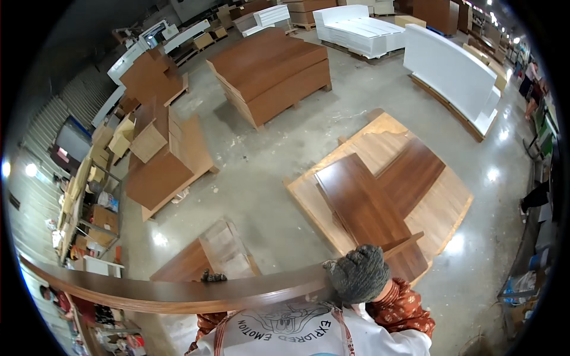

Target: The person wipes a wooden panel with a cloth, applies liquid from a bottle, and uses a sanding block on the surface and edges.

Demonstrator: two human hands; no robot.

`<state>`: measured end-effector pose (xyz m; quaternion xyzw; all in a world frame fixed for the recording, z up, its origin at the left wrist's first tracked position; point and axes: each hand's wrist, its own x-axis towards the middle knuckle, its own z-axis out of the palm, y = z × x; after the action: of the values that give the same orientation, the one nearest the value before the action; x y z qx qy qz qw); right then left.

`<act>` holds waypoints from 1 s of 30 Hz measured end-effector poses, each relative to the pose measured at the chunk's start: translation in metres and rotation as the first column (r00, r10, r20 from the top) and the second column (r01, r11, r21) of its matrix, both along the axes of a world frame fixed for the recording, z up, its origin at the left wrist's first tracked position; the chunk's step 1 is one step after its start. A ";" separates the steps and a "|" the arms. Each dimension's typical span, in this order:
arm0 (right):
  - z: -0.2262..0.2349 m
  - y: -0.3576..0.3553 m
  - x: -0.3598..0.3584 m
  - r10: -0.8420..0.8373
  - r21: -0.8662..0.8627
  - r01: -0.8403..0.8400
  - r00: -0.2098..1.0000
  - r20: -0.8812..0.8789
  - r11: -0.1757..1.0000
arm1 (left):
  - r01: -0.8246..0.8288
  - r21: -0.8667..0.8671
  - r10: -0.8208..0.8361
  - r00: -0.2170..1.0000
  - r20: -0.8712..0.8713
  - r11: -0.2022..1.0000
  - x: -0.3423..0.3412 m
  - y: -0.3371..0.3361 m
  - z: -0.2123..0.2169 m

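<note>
Long dark-brown wood-grain board (172,292): spanning 8 to 5 o'clock, before the chest. Left hand (214,277), dark-gloved, 7 o'clock: grip hooking fingers over the far edge. Right hand (358,274), grey-gloved, 5 o'clock: grip clasping the right end. Risk: long left end possibly dipping, should the left fingers be slipping. Glossy reddish-brown panels (363,199): lying near 3 o'clock, pale wooden base (445,219) supporting.

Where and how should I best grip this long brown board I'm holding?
Probably by its long edges, hands spread apart, coming from your body's side: the board is long, narrow and lies crosswise before you. Your right hand is at its right end.
</note>
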<state>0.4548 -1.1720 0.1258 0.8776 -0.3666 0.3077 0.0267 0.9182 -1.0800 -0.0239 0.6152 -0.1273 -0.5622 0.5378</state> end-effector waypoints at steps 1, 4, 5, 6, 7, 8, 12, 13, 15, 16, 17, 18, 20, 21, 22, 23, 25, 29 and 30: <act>-0.003 -0.018 0.001 0.012 -0.093 -0.007 0.998 0.061 0.996 | -0.006 -0.003 0.006 1.000 0.018 1.000 0.004 -0.014 0.006; 0.000 -0.069 0.009 -0.035 -0.202 0.052 0.996 0.086 0.978 | 0.031 -0.022 -0.029 0.995 0.093 0.999 0.014 -0.084 0.026; -0.005 -0.085 0.014 -0.015 -0.205 0.043 0.990 0.138 0.978 | 0.056 -0.022 -0.053 0.991 0.125 0.998 0.019 -0.112 0.034; -0.007 -0.104 0.026 0.009 -0.220 0.036 0.980 0.197 0.975 | 0.076 -0.036 -0.069 0.984 0.164 0.997 0.026 -0.143 0.047; -0.006 -0.124 0.037 0.089 -0.200 -0.034 0.957 0.275 0.979 | 0.106 -0.052 -0.093 0.975 0.202 0.993 0.035 -0.172 0.056; 0.002 -0.129 0.036 0.104 -0.201 -0.033 0.929 0.356 0.979 | 0.196 -0.070 -0.174 0.955 0.240 0.978 0.032 -0.214 0.072; -0.014 -0.189 0.063 -0.034 -0.018 0.043 0.935 0.354 0.999 | 0.514 -0.055 -0.460 0.807 0.370 0.856 0.002 -0.379 0.095; -0.015 -0.197 0.066 -0.106 0.081 0.084 0.940 0.325 0.993 | 0.585 -0.045 -0.524 0.755 0.395 0.810 -0.011 -0.414 0.099; -0.040 -0.212 0.082 -0.244 0.037 0.255 0.856 0.455 0.966 | 0.720 -0.032 -0.637 0.633 0.440 0.694 -0.047 -0.477 0.106; -0.051 -0.218 0.085 -0.288 -0.018 0.356 0.784 0.551 0.934 | 0.777 -0.032 -0.682 0.571 0.457 0.629 -0.067 -0.504 0.108; -0.047 -0.215 0.079 -0.381 0.239 0.299 0.779 0.499 0.924 | 0.823 -0.028 -0.718 0.511 0.473 0.567 -0.086 -0.529 0.110; -0.057 -0.216 0.080 -0.430 0.252 0.349 0.745 0.510 0.903 | 0.869 -0.025 -0.753 0.442 0.488 0.494 -0.108 -0.551 0.112; -0.081 -0.203 0.084 -0.494 0.334 0.378 0.498 0.712 0.863 | 0.934 -0.024 -0.800 0.317 0.510 0.355 -0.150 -0.583 0.114; -0.091 -0.192 0.084 -0.562 0.447 0.352 0.385 0.732 0.822 | 0.958 -0.027 -0.812 0.257 0.524 0.286 -0.172 -0.596 0.116; -0.103 -0.180 0.085 -0.588 0.464 0.378 0.351 0.729 0.801 | 0.975 -0.034 -0.819 0.202 0.536 0.218 -0.197 -0.606 0.113; -0.118 -0.170 0.087 -0.693 0.632 0.341 0.086 0.716 0.696 | 0.988 -0.041 -0.825 0.149 0.546 0.151 -0.221 -0.614 0.110; -0.150 -0.153 0.087 -0.819 0.870 0.147 -0.293 0.493 0.471 | 0.997 -0.077 -0.829 0.029 0.558 -0.017 -0.275 -0.623 0.100; -0.237 -0.109 0.088 -0.746 0.944 0.068 -0.595 0.299 0.324 | 0.957 0.248 -0.224 -0.277 0.935 -0.148 -0.377 -0.579 0.027; -0.251 -0.133 0.106 -0.788 0.963 -0.045 -0.586 0.189 0.265 | 0.960 0.273 0.064 -0.269 0.961 -0.055 -0.395 -0.583 -0.003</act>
<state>0.5604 -1.3052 -0.1249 -0.1006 -0.7033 0.6135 -0.3449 0.5231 -1.6631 -0.0268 0.2426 -0.9565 -0.1235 0.1046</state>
